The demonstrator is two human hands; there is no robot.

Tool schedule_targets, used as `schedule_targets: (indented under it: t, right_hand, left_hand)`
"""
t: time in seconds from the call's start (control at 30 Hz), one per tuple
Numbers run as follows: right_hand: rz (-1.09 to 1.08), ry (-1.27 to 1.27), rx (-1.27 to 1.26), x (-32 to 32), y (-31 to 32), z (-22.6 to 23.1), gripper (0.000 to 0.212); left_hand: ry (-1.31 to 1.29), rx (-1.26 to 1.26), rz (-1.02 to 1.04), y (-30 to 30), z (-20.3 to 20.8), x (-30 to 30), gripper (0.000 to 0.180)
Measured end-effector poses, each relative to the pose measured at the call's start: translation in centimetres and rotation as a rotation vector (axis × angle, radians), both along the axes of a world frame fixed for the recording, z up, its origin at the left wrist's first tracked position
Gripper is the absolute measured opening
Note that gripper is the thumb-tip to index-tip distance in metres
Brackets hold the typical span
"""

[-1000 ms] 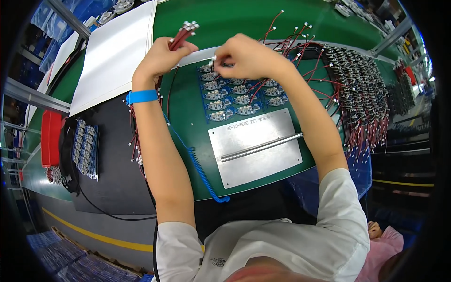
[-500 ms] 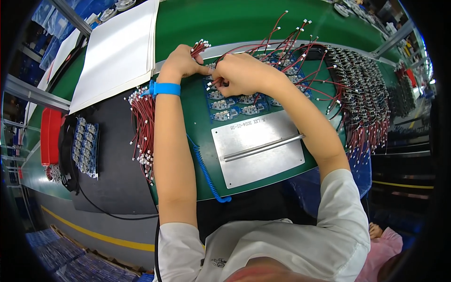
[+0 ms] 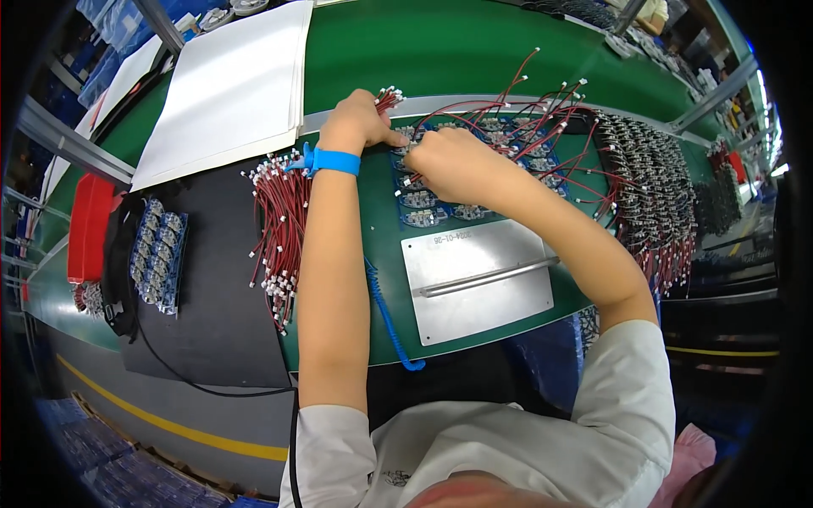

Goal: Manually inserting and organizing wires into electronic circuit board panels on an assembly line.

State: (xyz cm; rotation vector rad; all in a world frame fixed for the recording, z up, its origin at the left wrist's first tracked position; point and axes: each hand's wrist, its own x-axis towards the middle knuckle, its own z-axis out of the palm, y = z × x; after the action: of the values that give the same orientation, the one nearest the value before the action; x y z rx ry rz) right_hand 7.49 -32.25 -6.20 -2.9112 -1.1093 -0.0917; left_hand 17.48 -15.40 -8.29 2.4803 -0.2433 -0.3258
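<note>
My left hand (image 3: 357, 120), with a blue wrist strap (image 3: 335, 161), is closed on a bunch of red and black wires (image 3: 390, 99) whose white plugs stick out above the fingers. Its thumb reaches right, toward the other hand. My right hand (image 3: 453, 165) is closed in a pinch over the left part of a panel of small blue circuit boards (image 3: 423, 218). A wire end with a white plug shows below its fingers; the fingertips are partly hidden. Wires with white plugs (image 3: 563, 127) rise from boards at the panel's back and right.
A pile of red wires (image 3: 279, 220) lies left of my left forearm. Nearer me is a metal plate with a bar handle (image 3: 483, 309). Stacked boards with wires (image 3: 648, 169) stand at right. White sheets (image 3: 224, 93) and a red bin (image 3: 91, 229) are at left.
The whole view has shifted, so the bench appears farther right. Both hands stay over the same panel, the left still with its wire bunch, the right still pinched.
</note>
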Motion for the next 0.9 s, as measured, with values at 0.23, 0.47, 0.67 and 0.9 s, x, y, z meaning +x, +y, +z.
schedule_targets:
  t: [0.23, 0.47, 0.67, 0.9]
  right_hand:
    - [0.048, -0.050, 0.221, -0.7, -1.3, 1.5, 0.024]
    - [0.312, -0.441, 0.338, -1.9, -1.9, 3.0, 0.018]
    - [0.159, -0.150, 0.127, -2.5, -2.2, 2.0, 0.013]
    - [0.039, 0.119, 0.150, -2.0, -1.9, 0.8, 0.011]
  left_hand:
    - [-0.009, 0.038, -0.044, 0.4, -1.0, 1.2, 0.061]
    - [0.003, 0.052, -0.060, 0.1, -1.1, 1.4, 0.066]
    - [-0.059, 0.019, 0.000, -0.3, -2.0, 1.5, 0.051]
    - [-0.098, 0.032, -0.030, -0.2, -2.1, 1.5, 0.053]
